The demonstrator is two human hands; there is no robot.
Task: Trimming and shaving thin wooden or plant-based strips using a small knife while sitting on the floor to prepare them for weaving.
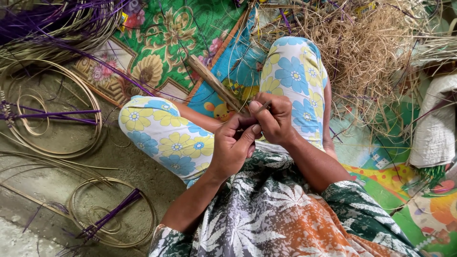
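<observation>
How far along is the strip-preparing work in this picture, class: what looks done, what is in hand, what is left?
Done: coiled pale strips and a smaller coil tied with purple strands lie on the floor. In hand: the left hand and right hand pinch a thin strip beside a flat brown stick. Left: a loose purple and pale bundle and a tangled straw heap lie unsorted.

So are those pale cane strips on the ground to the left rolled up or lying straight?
Rolled up. The pale strips curve round in big loops on the ground, one coil tied with purple strands.
</observation>
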